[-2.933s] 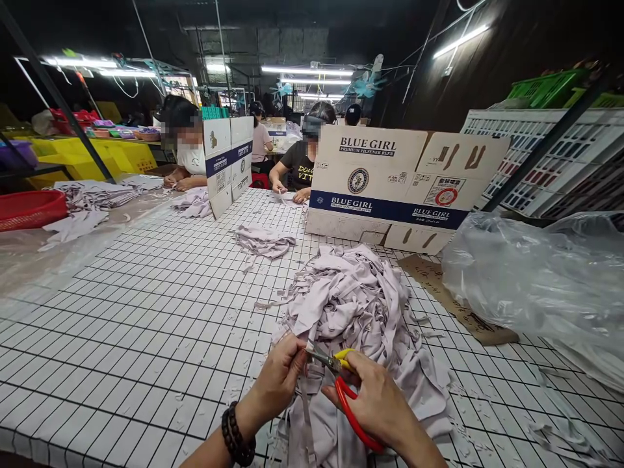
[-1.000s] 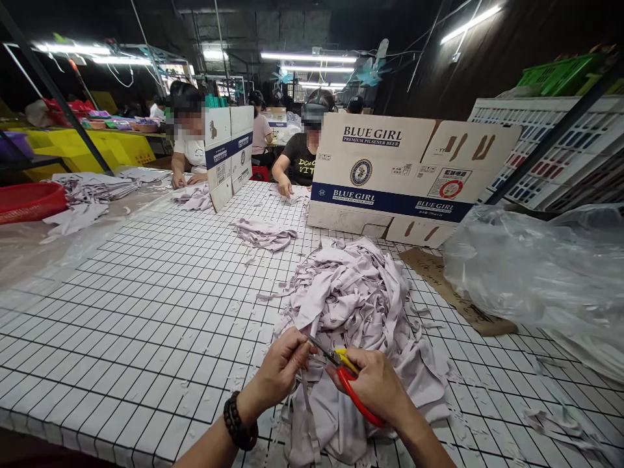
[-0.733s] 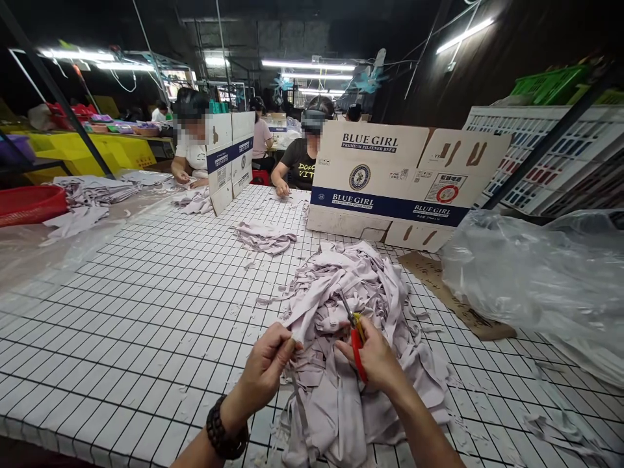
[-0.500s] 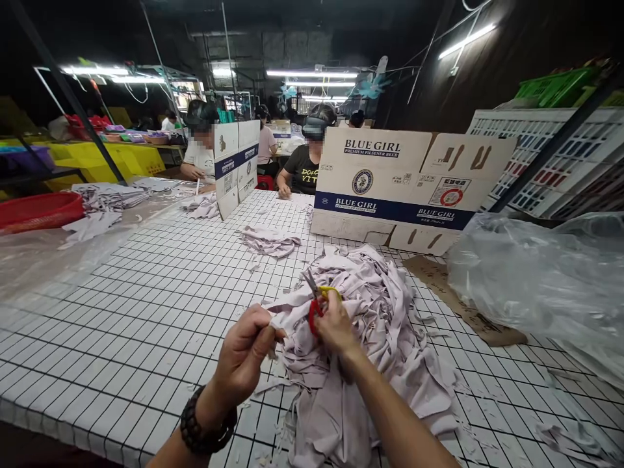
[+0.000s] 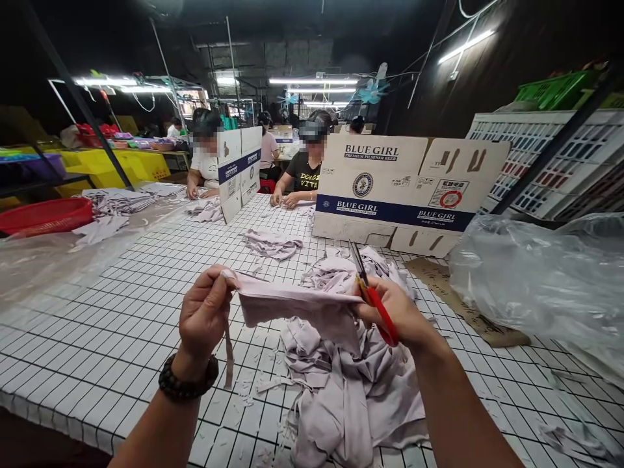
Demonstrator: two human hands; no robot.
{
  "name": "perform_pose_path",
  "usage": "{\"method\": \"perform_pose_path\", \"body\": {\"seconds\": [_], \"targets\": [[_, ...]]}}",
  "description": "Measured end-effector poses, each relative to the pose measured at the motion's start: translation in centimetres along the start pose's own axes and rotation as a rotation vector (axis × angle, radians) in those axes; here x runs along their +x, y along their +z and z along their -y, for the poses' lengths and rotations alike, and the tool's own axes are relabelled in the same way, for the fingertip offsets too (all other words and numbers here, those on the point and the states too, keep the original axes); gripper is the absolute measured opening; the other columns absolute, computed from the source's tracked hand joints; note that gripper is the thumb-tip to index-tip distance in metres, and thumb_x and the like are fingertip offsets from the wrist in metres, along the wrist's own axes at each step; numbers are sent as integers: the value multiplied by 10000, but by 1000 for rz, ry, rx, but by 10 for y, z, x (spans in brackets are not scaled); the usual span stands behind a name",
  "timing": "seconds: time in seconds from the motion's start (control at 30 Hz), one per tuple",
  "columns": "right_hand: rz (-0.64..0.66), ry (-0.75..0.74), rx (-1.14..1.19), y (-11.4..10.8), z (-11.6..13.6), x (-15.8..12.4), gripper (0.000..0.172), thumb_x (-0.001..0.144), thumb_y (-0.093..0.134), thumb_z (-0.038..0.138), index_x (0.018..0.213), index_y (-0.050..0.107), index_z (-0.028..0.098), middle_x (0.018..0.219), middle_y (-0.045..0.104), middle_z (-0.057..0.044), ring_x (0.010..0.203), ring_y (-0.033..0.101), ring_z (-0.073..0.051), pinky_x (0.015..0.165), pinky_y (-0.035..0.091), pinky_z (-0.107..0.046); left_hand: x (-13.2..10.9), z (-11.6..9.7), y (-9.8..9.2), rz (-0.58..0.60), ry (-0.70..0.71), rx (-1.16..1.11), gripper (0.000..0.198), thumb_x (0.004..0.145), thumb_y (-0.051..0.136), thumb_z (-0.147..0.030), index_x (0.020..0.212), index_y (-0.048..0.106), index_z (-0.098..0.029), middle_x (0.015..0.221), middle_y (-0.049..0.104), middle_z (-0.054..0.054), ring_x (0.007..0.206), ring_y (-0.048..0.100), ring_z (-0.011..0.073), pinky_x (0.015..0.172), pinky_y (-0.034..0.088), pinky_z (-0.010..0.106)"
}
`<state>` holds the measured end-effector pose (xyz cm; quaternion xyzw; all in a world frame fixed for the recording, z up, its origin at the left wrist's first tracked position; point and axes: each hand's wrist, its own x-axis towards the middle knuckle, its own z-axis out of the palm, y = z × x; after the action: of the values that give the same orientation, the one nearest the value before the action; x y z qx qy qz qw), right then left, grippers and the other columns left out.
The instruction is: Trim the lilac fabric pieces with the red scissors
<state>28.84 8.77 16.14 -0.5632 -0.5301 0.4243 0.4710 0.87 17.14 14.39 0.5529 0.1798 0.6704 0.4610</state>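
A pale pinkish-grey fabric piece (image 5: pixel 297 304) is stretched between my two hands above the table. My left hand (image 5: pixel 207 309) pinches its left end, and a narrow strip dangles below those fingers. At the other end, my right hand (image 5: pixel 390 312) grips the fabric's edge and also holds scissors (image 5: pixel 381 315) with red and yellow handles, blades pointing up and slightly apart. Under and behind the stretched piece lies a heap of the same fabric (image 5: pixel 351 403), partly hidden by it.
Cardboard panels (image 5: pixel 385 188) stand upright at the table's far side. Clear plastic (image 5: pixel 531 279) and brown paper (image 5: pixel 463 305) lie right. A small fabric pile (image 5: pixel 273 244) sits mid-table. Co-workers (image 5: pixel 305 169) sit opposite. A red basket (image 5: pixel 46 214) is left. Scraps dot the grid-patterned tablecloth (image 5: pixel 121 338).
A fabric piece has been lifted off the heap and pulled taut between my hands. My left hand moved left and up; my right hand moved right with the scissors.
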Motion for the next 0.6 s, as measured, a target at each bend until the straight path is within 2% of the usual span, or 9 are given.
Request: {"method": "perform_pose_path", "body": {"seconds": [0.07,0.17,0.2,0.27,0.33,0.4,0.5,0.53,0.6], "targets": [[140,49,3,2,1,-13,149,640,706,201,725,585,180,567,545,63,481,480,-88,457,376,-207,1,14,-6,-27,-23,68,208,809,563,-330,677,566,-170,699,512,25,673,509,145,596,442,244],[379,237,20,3,-16,-28,241,662,771,297,782,607,168,741,629,8,546,549,-106,500,440,-231,-3,46,-23,-18,-161,289,277,768,438,-387,563,412,-203,643,461,15,595,469,147,547,436,267],[372,292,12,4,-26,-32,274,660,779,338,779,602,166,772,634,-2,543,547,-106,500,444,-238,-6,57,-30,5,-225,361,282,757,430,-387,542,398,-207,634,469,19,582,470,150,537,437,273],[244,339,-30,6,-50,-38,311,666,764,400,771,582,170,750,614,9,509,504,-90,479,415,-232,-16,77,-42,49,-341,481,262,721,486,-359,515,432,-205,627,513,34,600,504,173,554,455,295],[128,335,-80,13,-74,-46,311,676,737,421,766,562,180,689,577,31,511,483,-95,483,392,-230,-29,91,-52,67,-435,619,196,662,575,-320,529,493,-200,659,564,53,710,560,229,647,487,341],[101,331,-93,26,-92,-55,286,677,721,398,781,553,190,697,572,30,572,521,-122,528,410,-240,-45,94,-57,40,-491,759,126,636,624,-300,623,563,-191,830,620,101,944,565,308,811,475,414],[114,246,-184,55,-107,-68,179,726,650,298,850,562,204,764,606,12,690,579,-167,621,449,-262,-71,83,-55,-10,-530,917,227,716,596,-352,850,611,-169,1131,573,172,1184,458,354,955,394,488],[129,179,-290,65,-109,-69,141,749,609,250,876,561,211,796,623,2,733,592,-180,655,455,-270,-79,76,-52,-1,-550,944,253,750,570,-377,886,610,-168,1129,577,172,1151,489,346,938,407,489],[144,67,-525,80,-113,-68,136,757,545,149,876,553,214,843,645,-25,805,603,-207,716,449,-292,-96,61,-46,68,-614,955,251,787,542,-414,831,621,-181,945,641,122,918,605,297,810,483,440]]}}
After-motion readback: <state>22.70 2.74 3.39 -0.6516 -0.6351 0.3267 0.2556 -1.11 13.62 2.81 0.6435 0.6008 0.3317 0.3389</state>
